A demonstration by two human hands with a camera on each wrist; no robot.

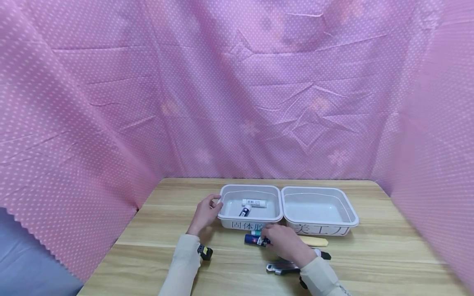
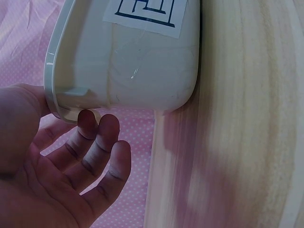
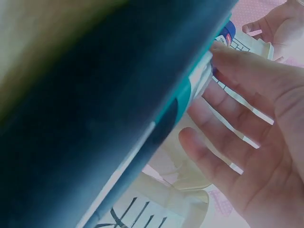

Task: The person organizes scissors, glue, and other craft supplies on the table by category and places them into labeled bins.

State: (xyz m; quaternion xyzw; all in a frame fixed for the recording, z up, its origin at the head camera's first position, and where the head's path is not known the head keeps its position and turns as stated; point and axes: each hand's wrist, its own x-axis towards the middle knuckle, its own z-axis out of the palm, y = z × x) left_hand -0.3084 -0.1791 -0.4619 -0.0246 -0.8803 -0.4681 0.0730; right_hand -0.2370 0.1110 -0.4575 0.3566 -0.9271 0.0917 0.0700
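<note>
My left hand (image 1: pixel 205 211) holds the left rim of a white plastic bin (image 1: pixel 229 223); the left wrist view shows its thumb over the rim and fingers below. Inside that bin lie a white glue stick (image 1: pixel 254 203) and a dark-capped one (image 1: pixel 245 211). My right hand (image 1: pixel 286 242) reaches down in front of the bins, thumb and fingers pinching the right end of a dark blue glue stick (image 1: pixel 253 239) on the table. A green-and-white stick (image 1: pixel 255 232) lies just behind it, partly covered by the hand. In the right wrist view a large dark, teal-edged shape (image 3: pixel 109 109) blocks much of the scene.
A second white bin (image 1: pixel 322 229) with a printed label stands right beside the first. Near my right hand are a yellow-handled utility knife (image 1: pixel 314 241), a grey utility knife (image 1: pixel 279 266) and a black knife end (image 1: pixel 326 255). Pink dotted cloth (image 1: pixel 259 123) hangs behind the wooden table (image 1: pixel 148 246).
</note>
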